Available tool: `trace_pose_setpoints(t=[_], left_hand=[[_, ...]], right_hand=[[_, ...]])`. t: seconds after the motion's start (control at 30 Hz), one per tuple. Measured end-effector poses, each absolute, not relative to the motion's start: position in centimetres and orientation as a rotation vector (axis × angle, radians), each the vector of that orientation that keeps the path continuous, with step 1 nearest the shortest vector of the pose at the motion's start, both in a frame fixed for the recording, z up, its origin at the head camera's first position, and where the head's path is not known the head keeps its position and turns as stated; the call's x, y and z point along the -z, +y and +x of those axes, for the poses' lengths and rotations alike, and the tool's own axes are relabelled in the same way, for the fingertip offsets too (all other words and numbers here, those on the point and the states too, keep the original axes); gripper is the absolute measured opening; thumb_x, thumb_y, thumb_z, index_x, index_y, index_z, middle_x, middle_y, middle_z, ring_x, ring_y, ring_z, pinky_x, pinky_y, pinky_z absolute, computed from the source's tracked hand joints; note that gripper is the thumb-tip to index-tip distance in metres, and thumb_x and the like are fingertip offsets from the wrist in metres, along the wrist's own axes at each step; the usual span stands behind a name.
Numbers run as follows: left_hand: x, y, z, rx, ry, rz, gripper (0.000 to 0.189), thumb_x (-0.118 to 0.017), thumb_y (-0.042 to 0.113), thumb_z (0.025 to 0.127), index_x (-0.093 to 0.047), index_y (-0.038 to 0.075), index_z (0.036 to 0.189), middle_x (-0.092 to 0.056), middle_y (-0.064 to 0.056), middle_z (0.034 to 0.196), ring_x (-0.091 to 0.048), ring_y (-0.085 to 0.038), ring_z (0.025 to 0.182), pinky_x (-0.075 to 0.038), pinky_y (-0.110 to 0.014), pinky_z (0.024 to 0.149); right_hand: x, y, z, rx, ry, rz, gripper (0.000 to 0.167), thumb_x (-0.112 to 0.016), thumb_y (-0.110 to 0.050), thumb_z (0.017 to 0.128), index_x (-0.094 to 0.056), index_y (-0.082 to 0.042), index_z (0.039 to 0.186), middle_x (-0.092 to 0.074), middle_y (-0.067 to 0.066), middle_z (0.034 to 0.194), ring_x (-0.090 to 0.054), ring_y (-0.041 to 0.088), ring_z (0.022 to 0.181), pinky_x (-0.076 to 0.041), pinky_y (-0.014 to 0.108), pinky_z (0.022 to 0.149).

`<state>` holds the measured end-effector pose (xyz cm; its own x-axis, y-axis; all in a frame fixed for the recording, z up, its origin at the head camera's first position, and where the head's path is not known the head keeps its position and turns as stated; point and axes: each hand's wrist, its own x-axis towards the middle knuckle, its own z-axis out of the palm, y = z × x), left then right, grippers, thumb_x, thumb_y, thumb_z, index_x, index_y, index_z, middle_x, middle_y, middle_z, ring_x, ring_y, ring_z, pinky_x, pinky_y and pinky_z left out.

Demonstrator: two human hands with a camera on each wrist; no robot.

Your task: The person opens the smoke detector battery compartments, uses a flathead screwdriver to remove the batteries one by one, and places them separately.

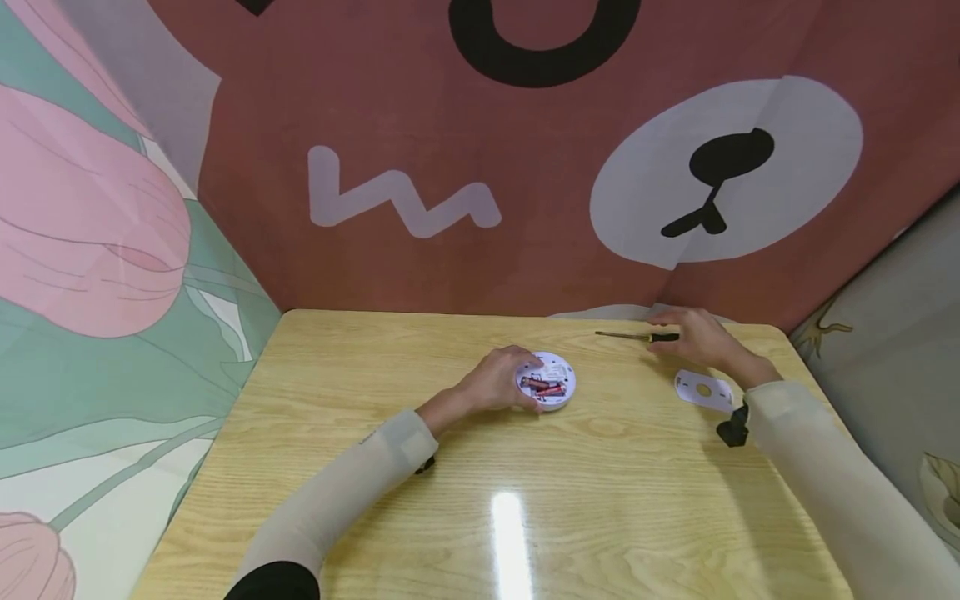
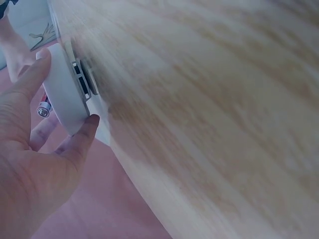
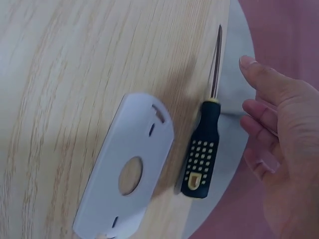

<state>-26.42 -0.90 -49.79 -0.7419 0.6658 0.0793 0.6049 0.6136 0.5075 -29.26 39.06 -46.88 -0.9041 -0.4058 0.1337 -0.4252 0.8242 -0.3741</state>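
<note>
- Near the far edge of the pale wood-grain table (image 1: pixel 420 467), the left hand (image 1: pixel 487 382) grips a white round plastic device (image 1: pixel 557 367) by its rim, thumb on one side and fingers on the other, spread to the device's width.
- Two small red cylindrical batteries (image 1: pixel 552 390) sit in the device's upward-facing side; the left wrist view shows the silver end of one, and dark slots in the white casing. Whether the device touches the table is hard to tell.
- To the right, the right hand (image 1: pixel 696 337) is partly open, its fingers loosely bent and holding nothing; a gap between it and the tool shows in the right wrist view.
- Just beside that hand lies a screwdriver with a black, yellow-dotted handle and a thin metal shaft (image 3: pixel 202 149), its tip pointing toward the device's side of the table.
- Near the screwdriver, on the side closer to the person, a flat white plastic plate with rounded ends and a round central hole (image 3: pixel 137 134) lies on the table, well apart from the device.
</note>
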Motion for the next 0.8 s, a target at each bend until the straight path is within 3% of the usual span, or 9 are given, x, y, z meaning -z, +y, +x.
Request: trace_pose_setpoints(t=[0.33, 0.6, 0.8], left_hand=[[50.1, -0.9, -26.6, -0.84, 2.699, 1.047, 0.076, -0.098, 0.042, 0.075, -0.069, 0.012, 0.139, -0.062, -0.01, 0.145, -0.059, -0.028, 0.134, -0.046, -0.043, 0.116], [50.2, -1.0, -26.6, -0.847, 2.687, 1.03, 0.077, -0.098, 0.043, 0.075, -0.068, 0.013, 0.14, -0.061, -0.009, 0.148, -0.057, -0.028, 0.136, -0.046, -0.042, 0.117], [50.2, -1.0, -26.6, -0.852, 2.681, 1.032, 0.076, -0.098, 0.042, 0.076, -0.068, 0.013, 0.14, -0.061, -0.01, 0.148, -0.057, -0.027, 0.136, -0.046, -0.042, 0.116]], right_hand=[[46.2, 37.6, -28.6, -0.572, -2.861, 0.835, 0.051, -0.088, -0.016, 0.088, -0.072, 0.003, 0.132, -0.069, 0.027, 0.132, -0.061, 0.051, 0.124, -0.051, 0.07, 0.099], [46.1, 36.4, -28.2, -0.567, -2.738, 0.947, 0.05, -0.092, -0.014, 0.082, -0.075, 0.001, 0.126, -0.075, 0.019, 0.122, -0.072, 0.039, 0.107, -0.06, 0.057, 0.084], [46.0, 35.1, -27.7, -0.571, -2.759, 0.946, 0.05, -0.093, -0.017, 0.081, -0.076, 0.0, 0.126, -0.074, 0.02, 0.124, -0.072, 0.038, 0.107, -0.061, 0.056, 0.083]])
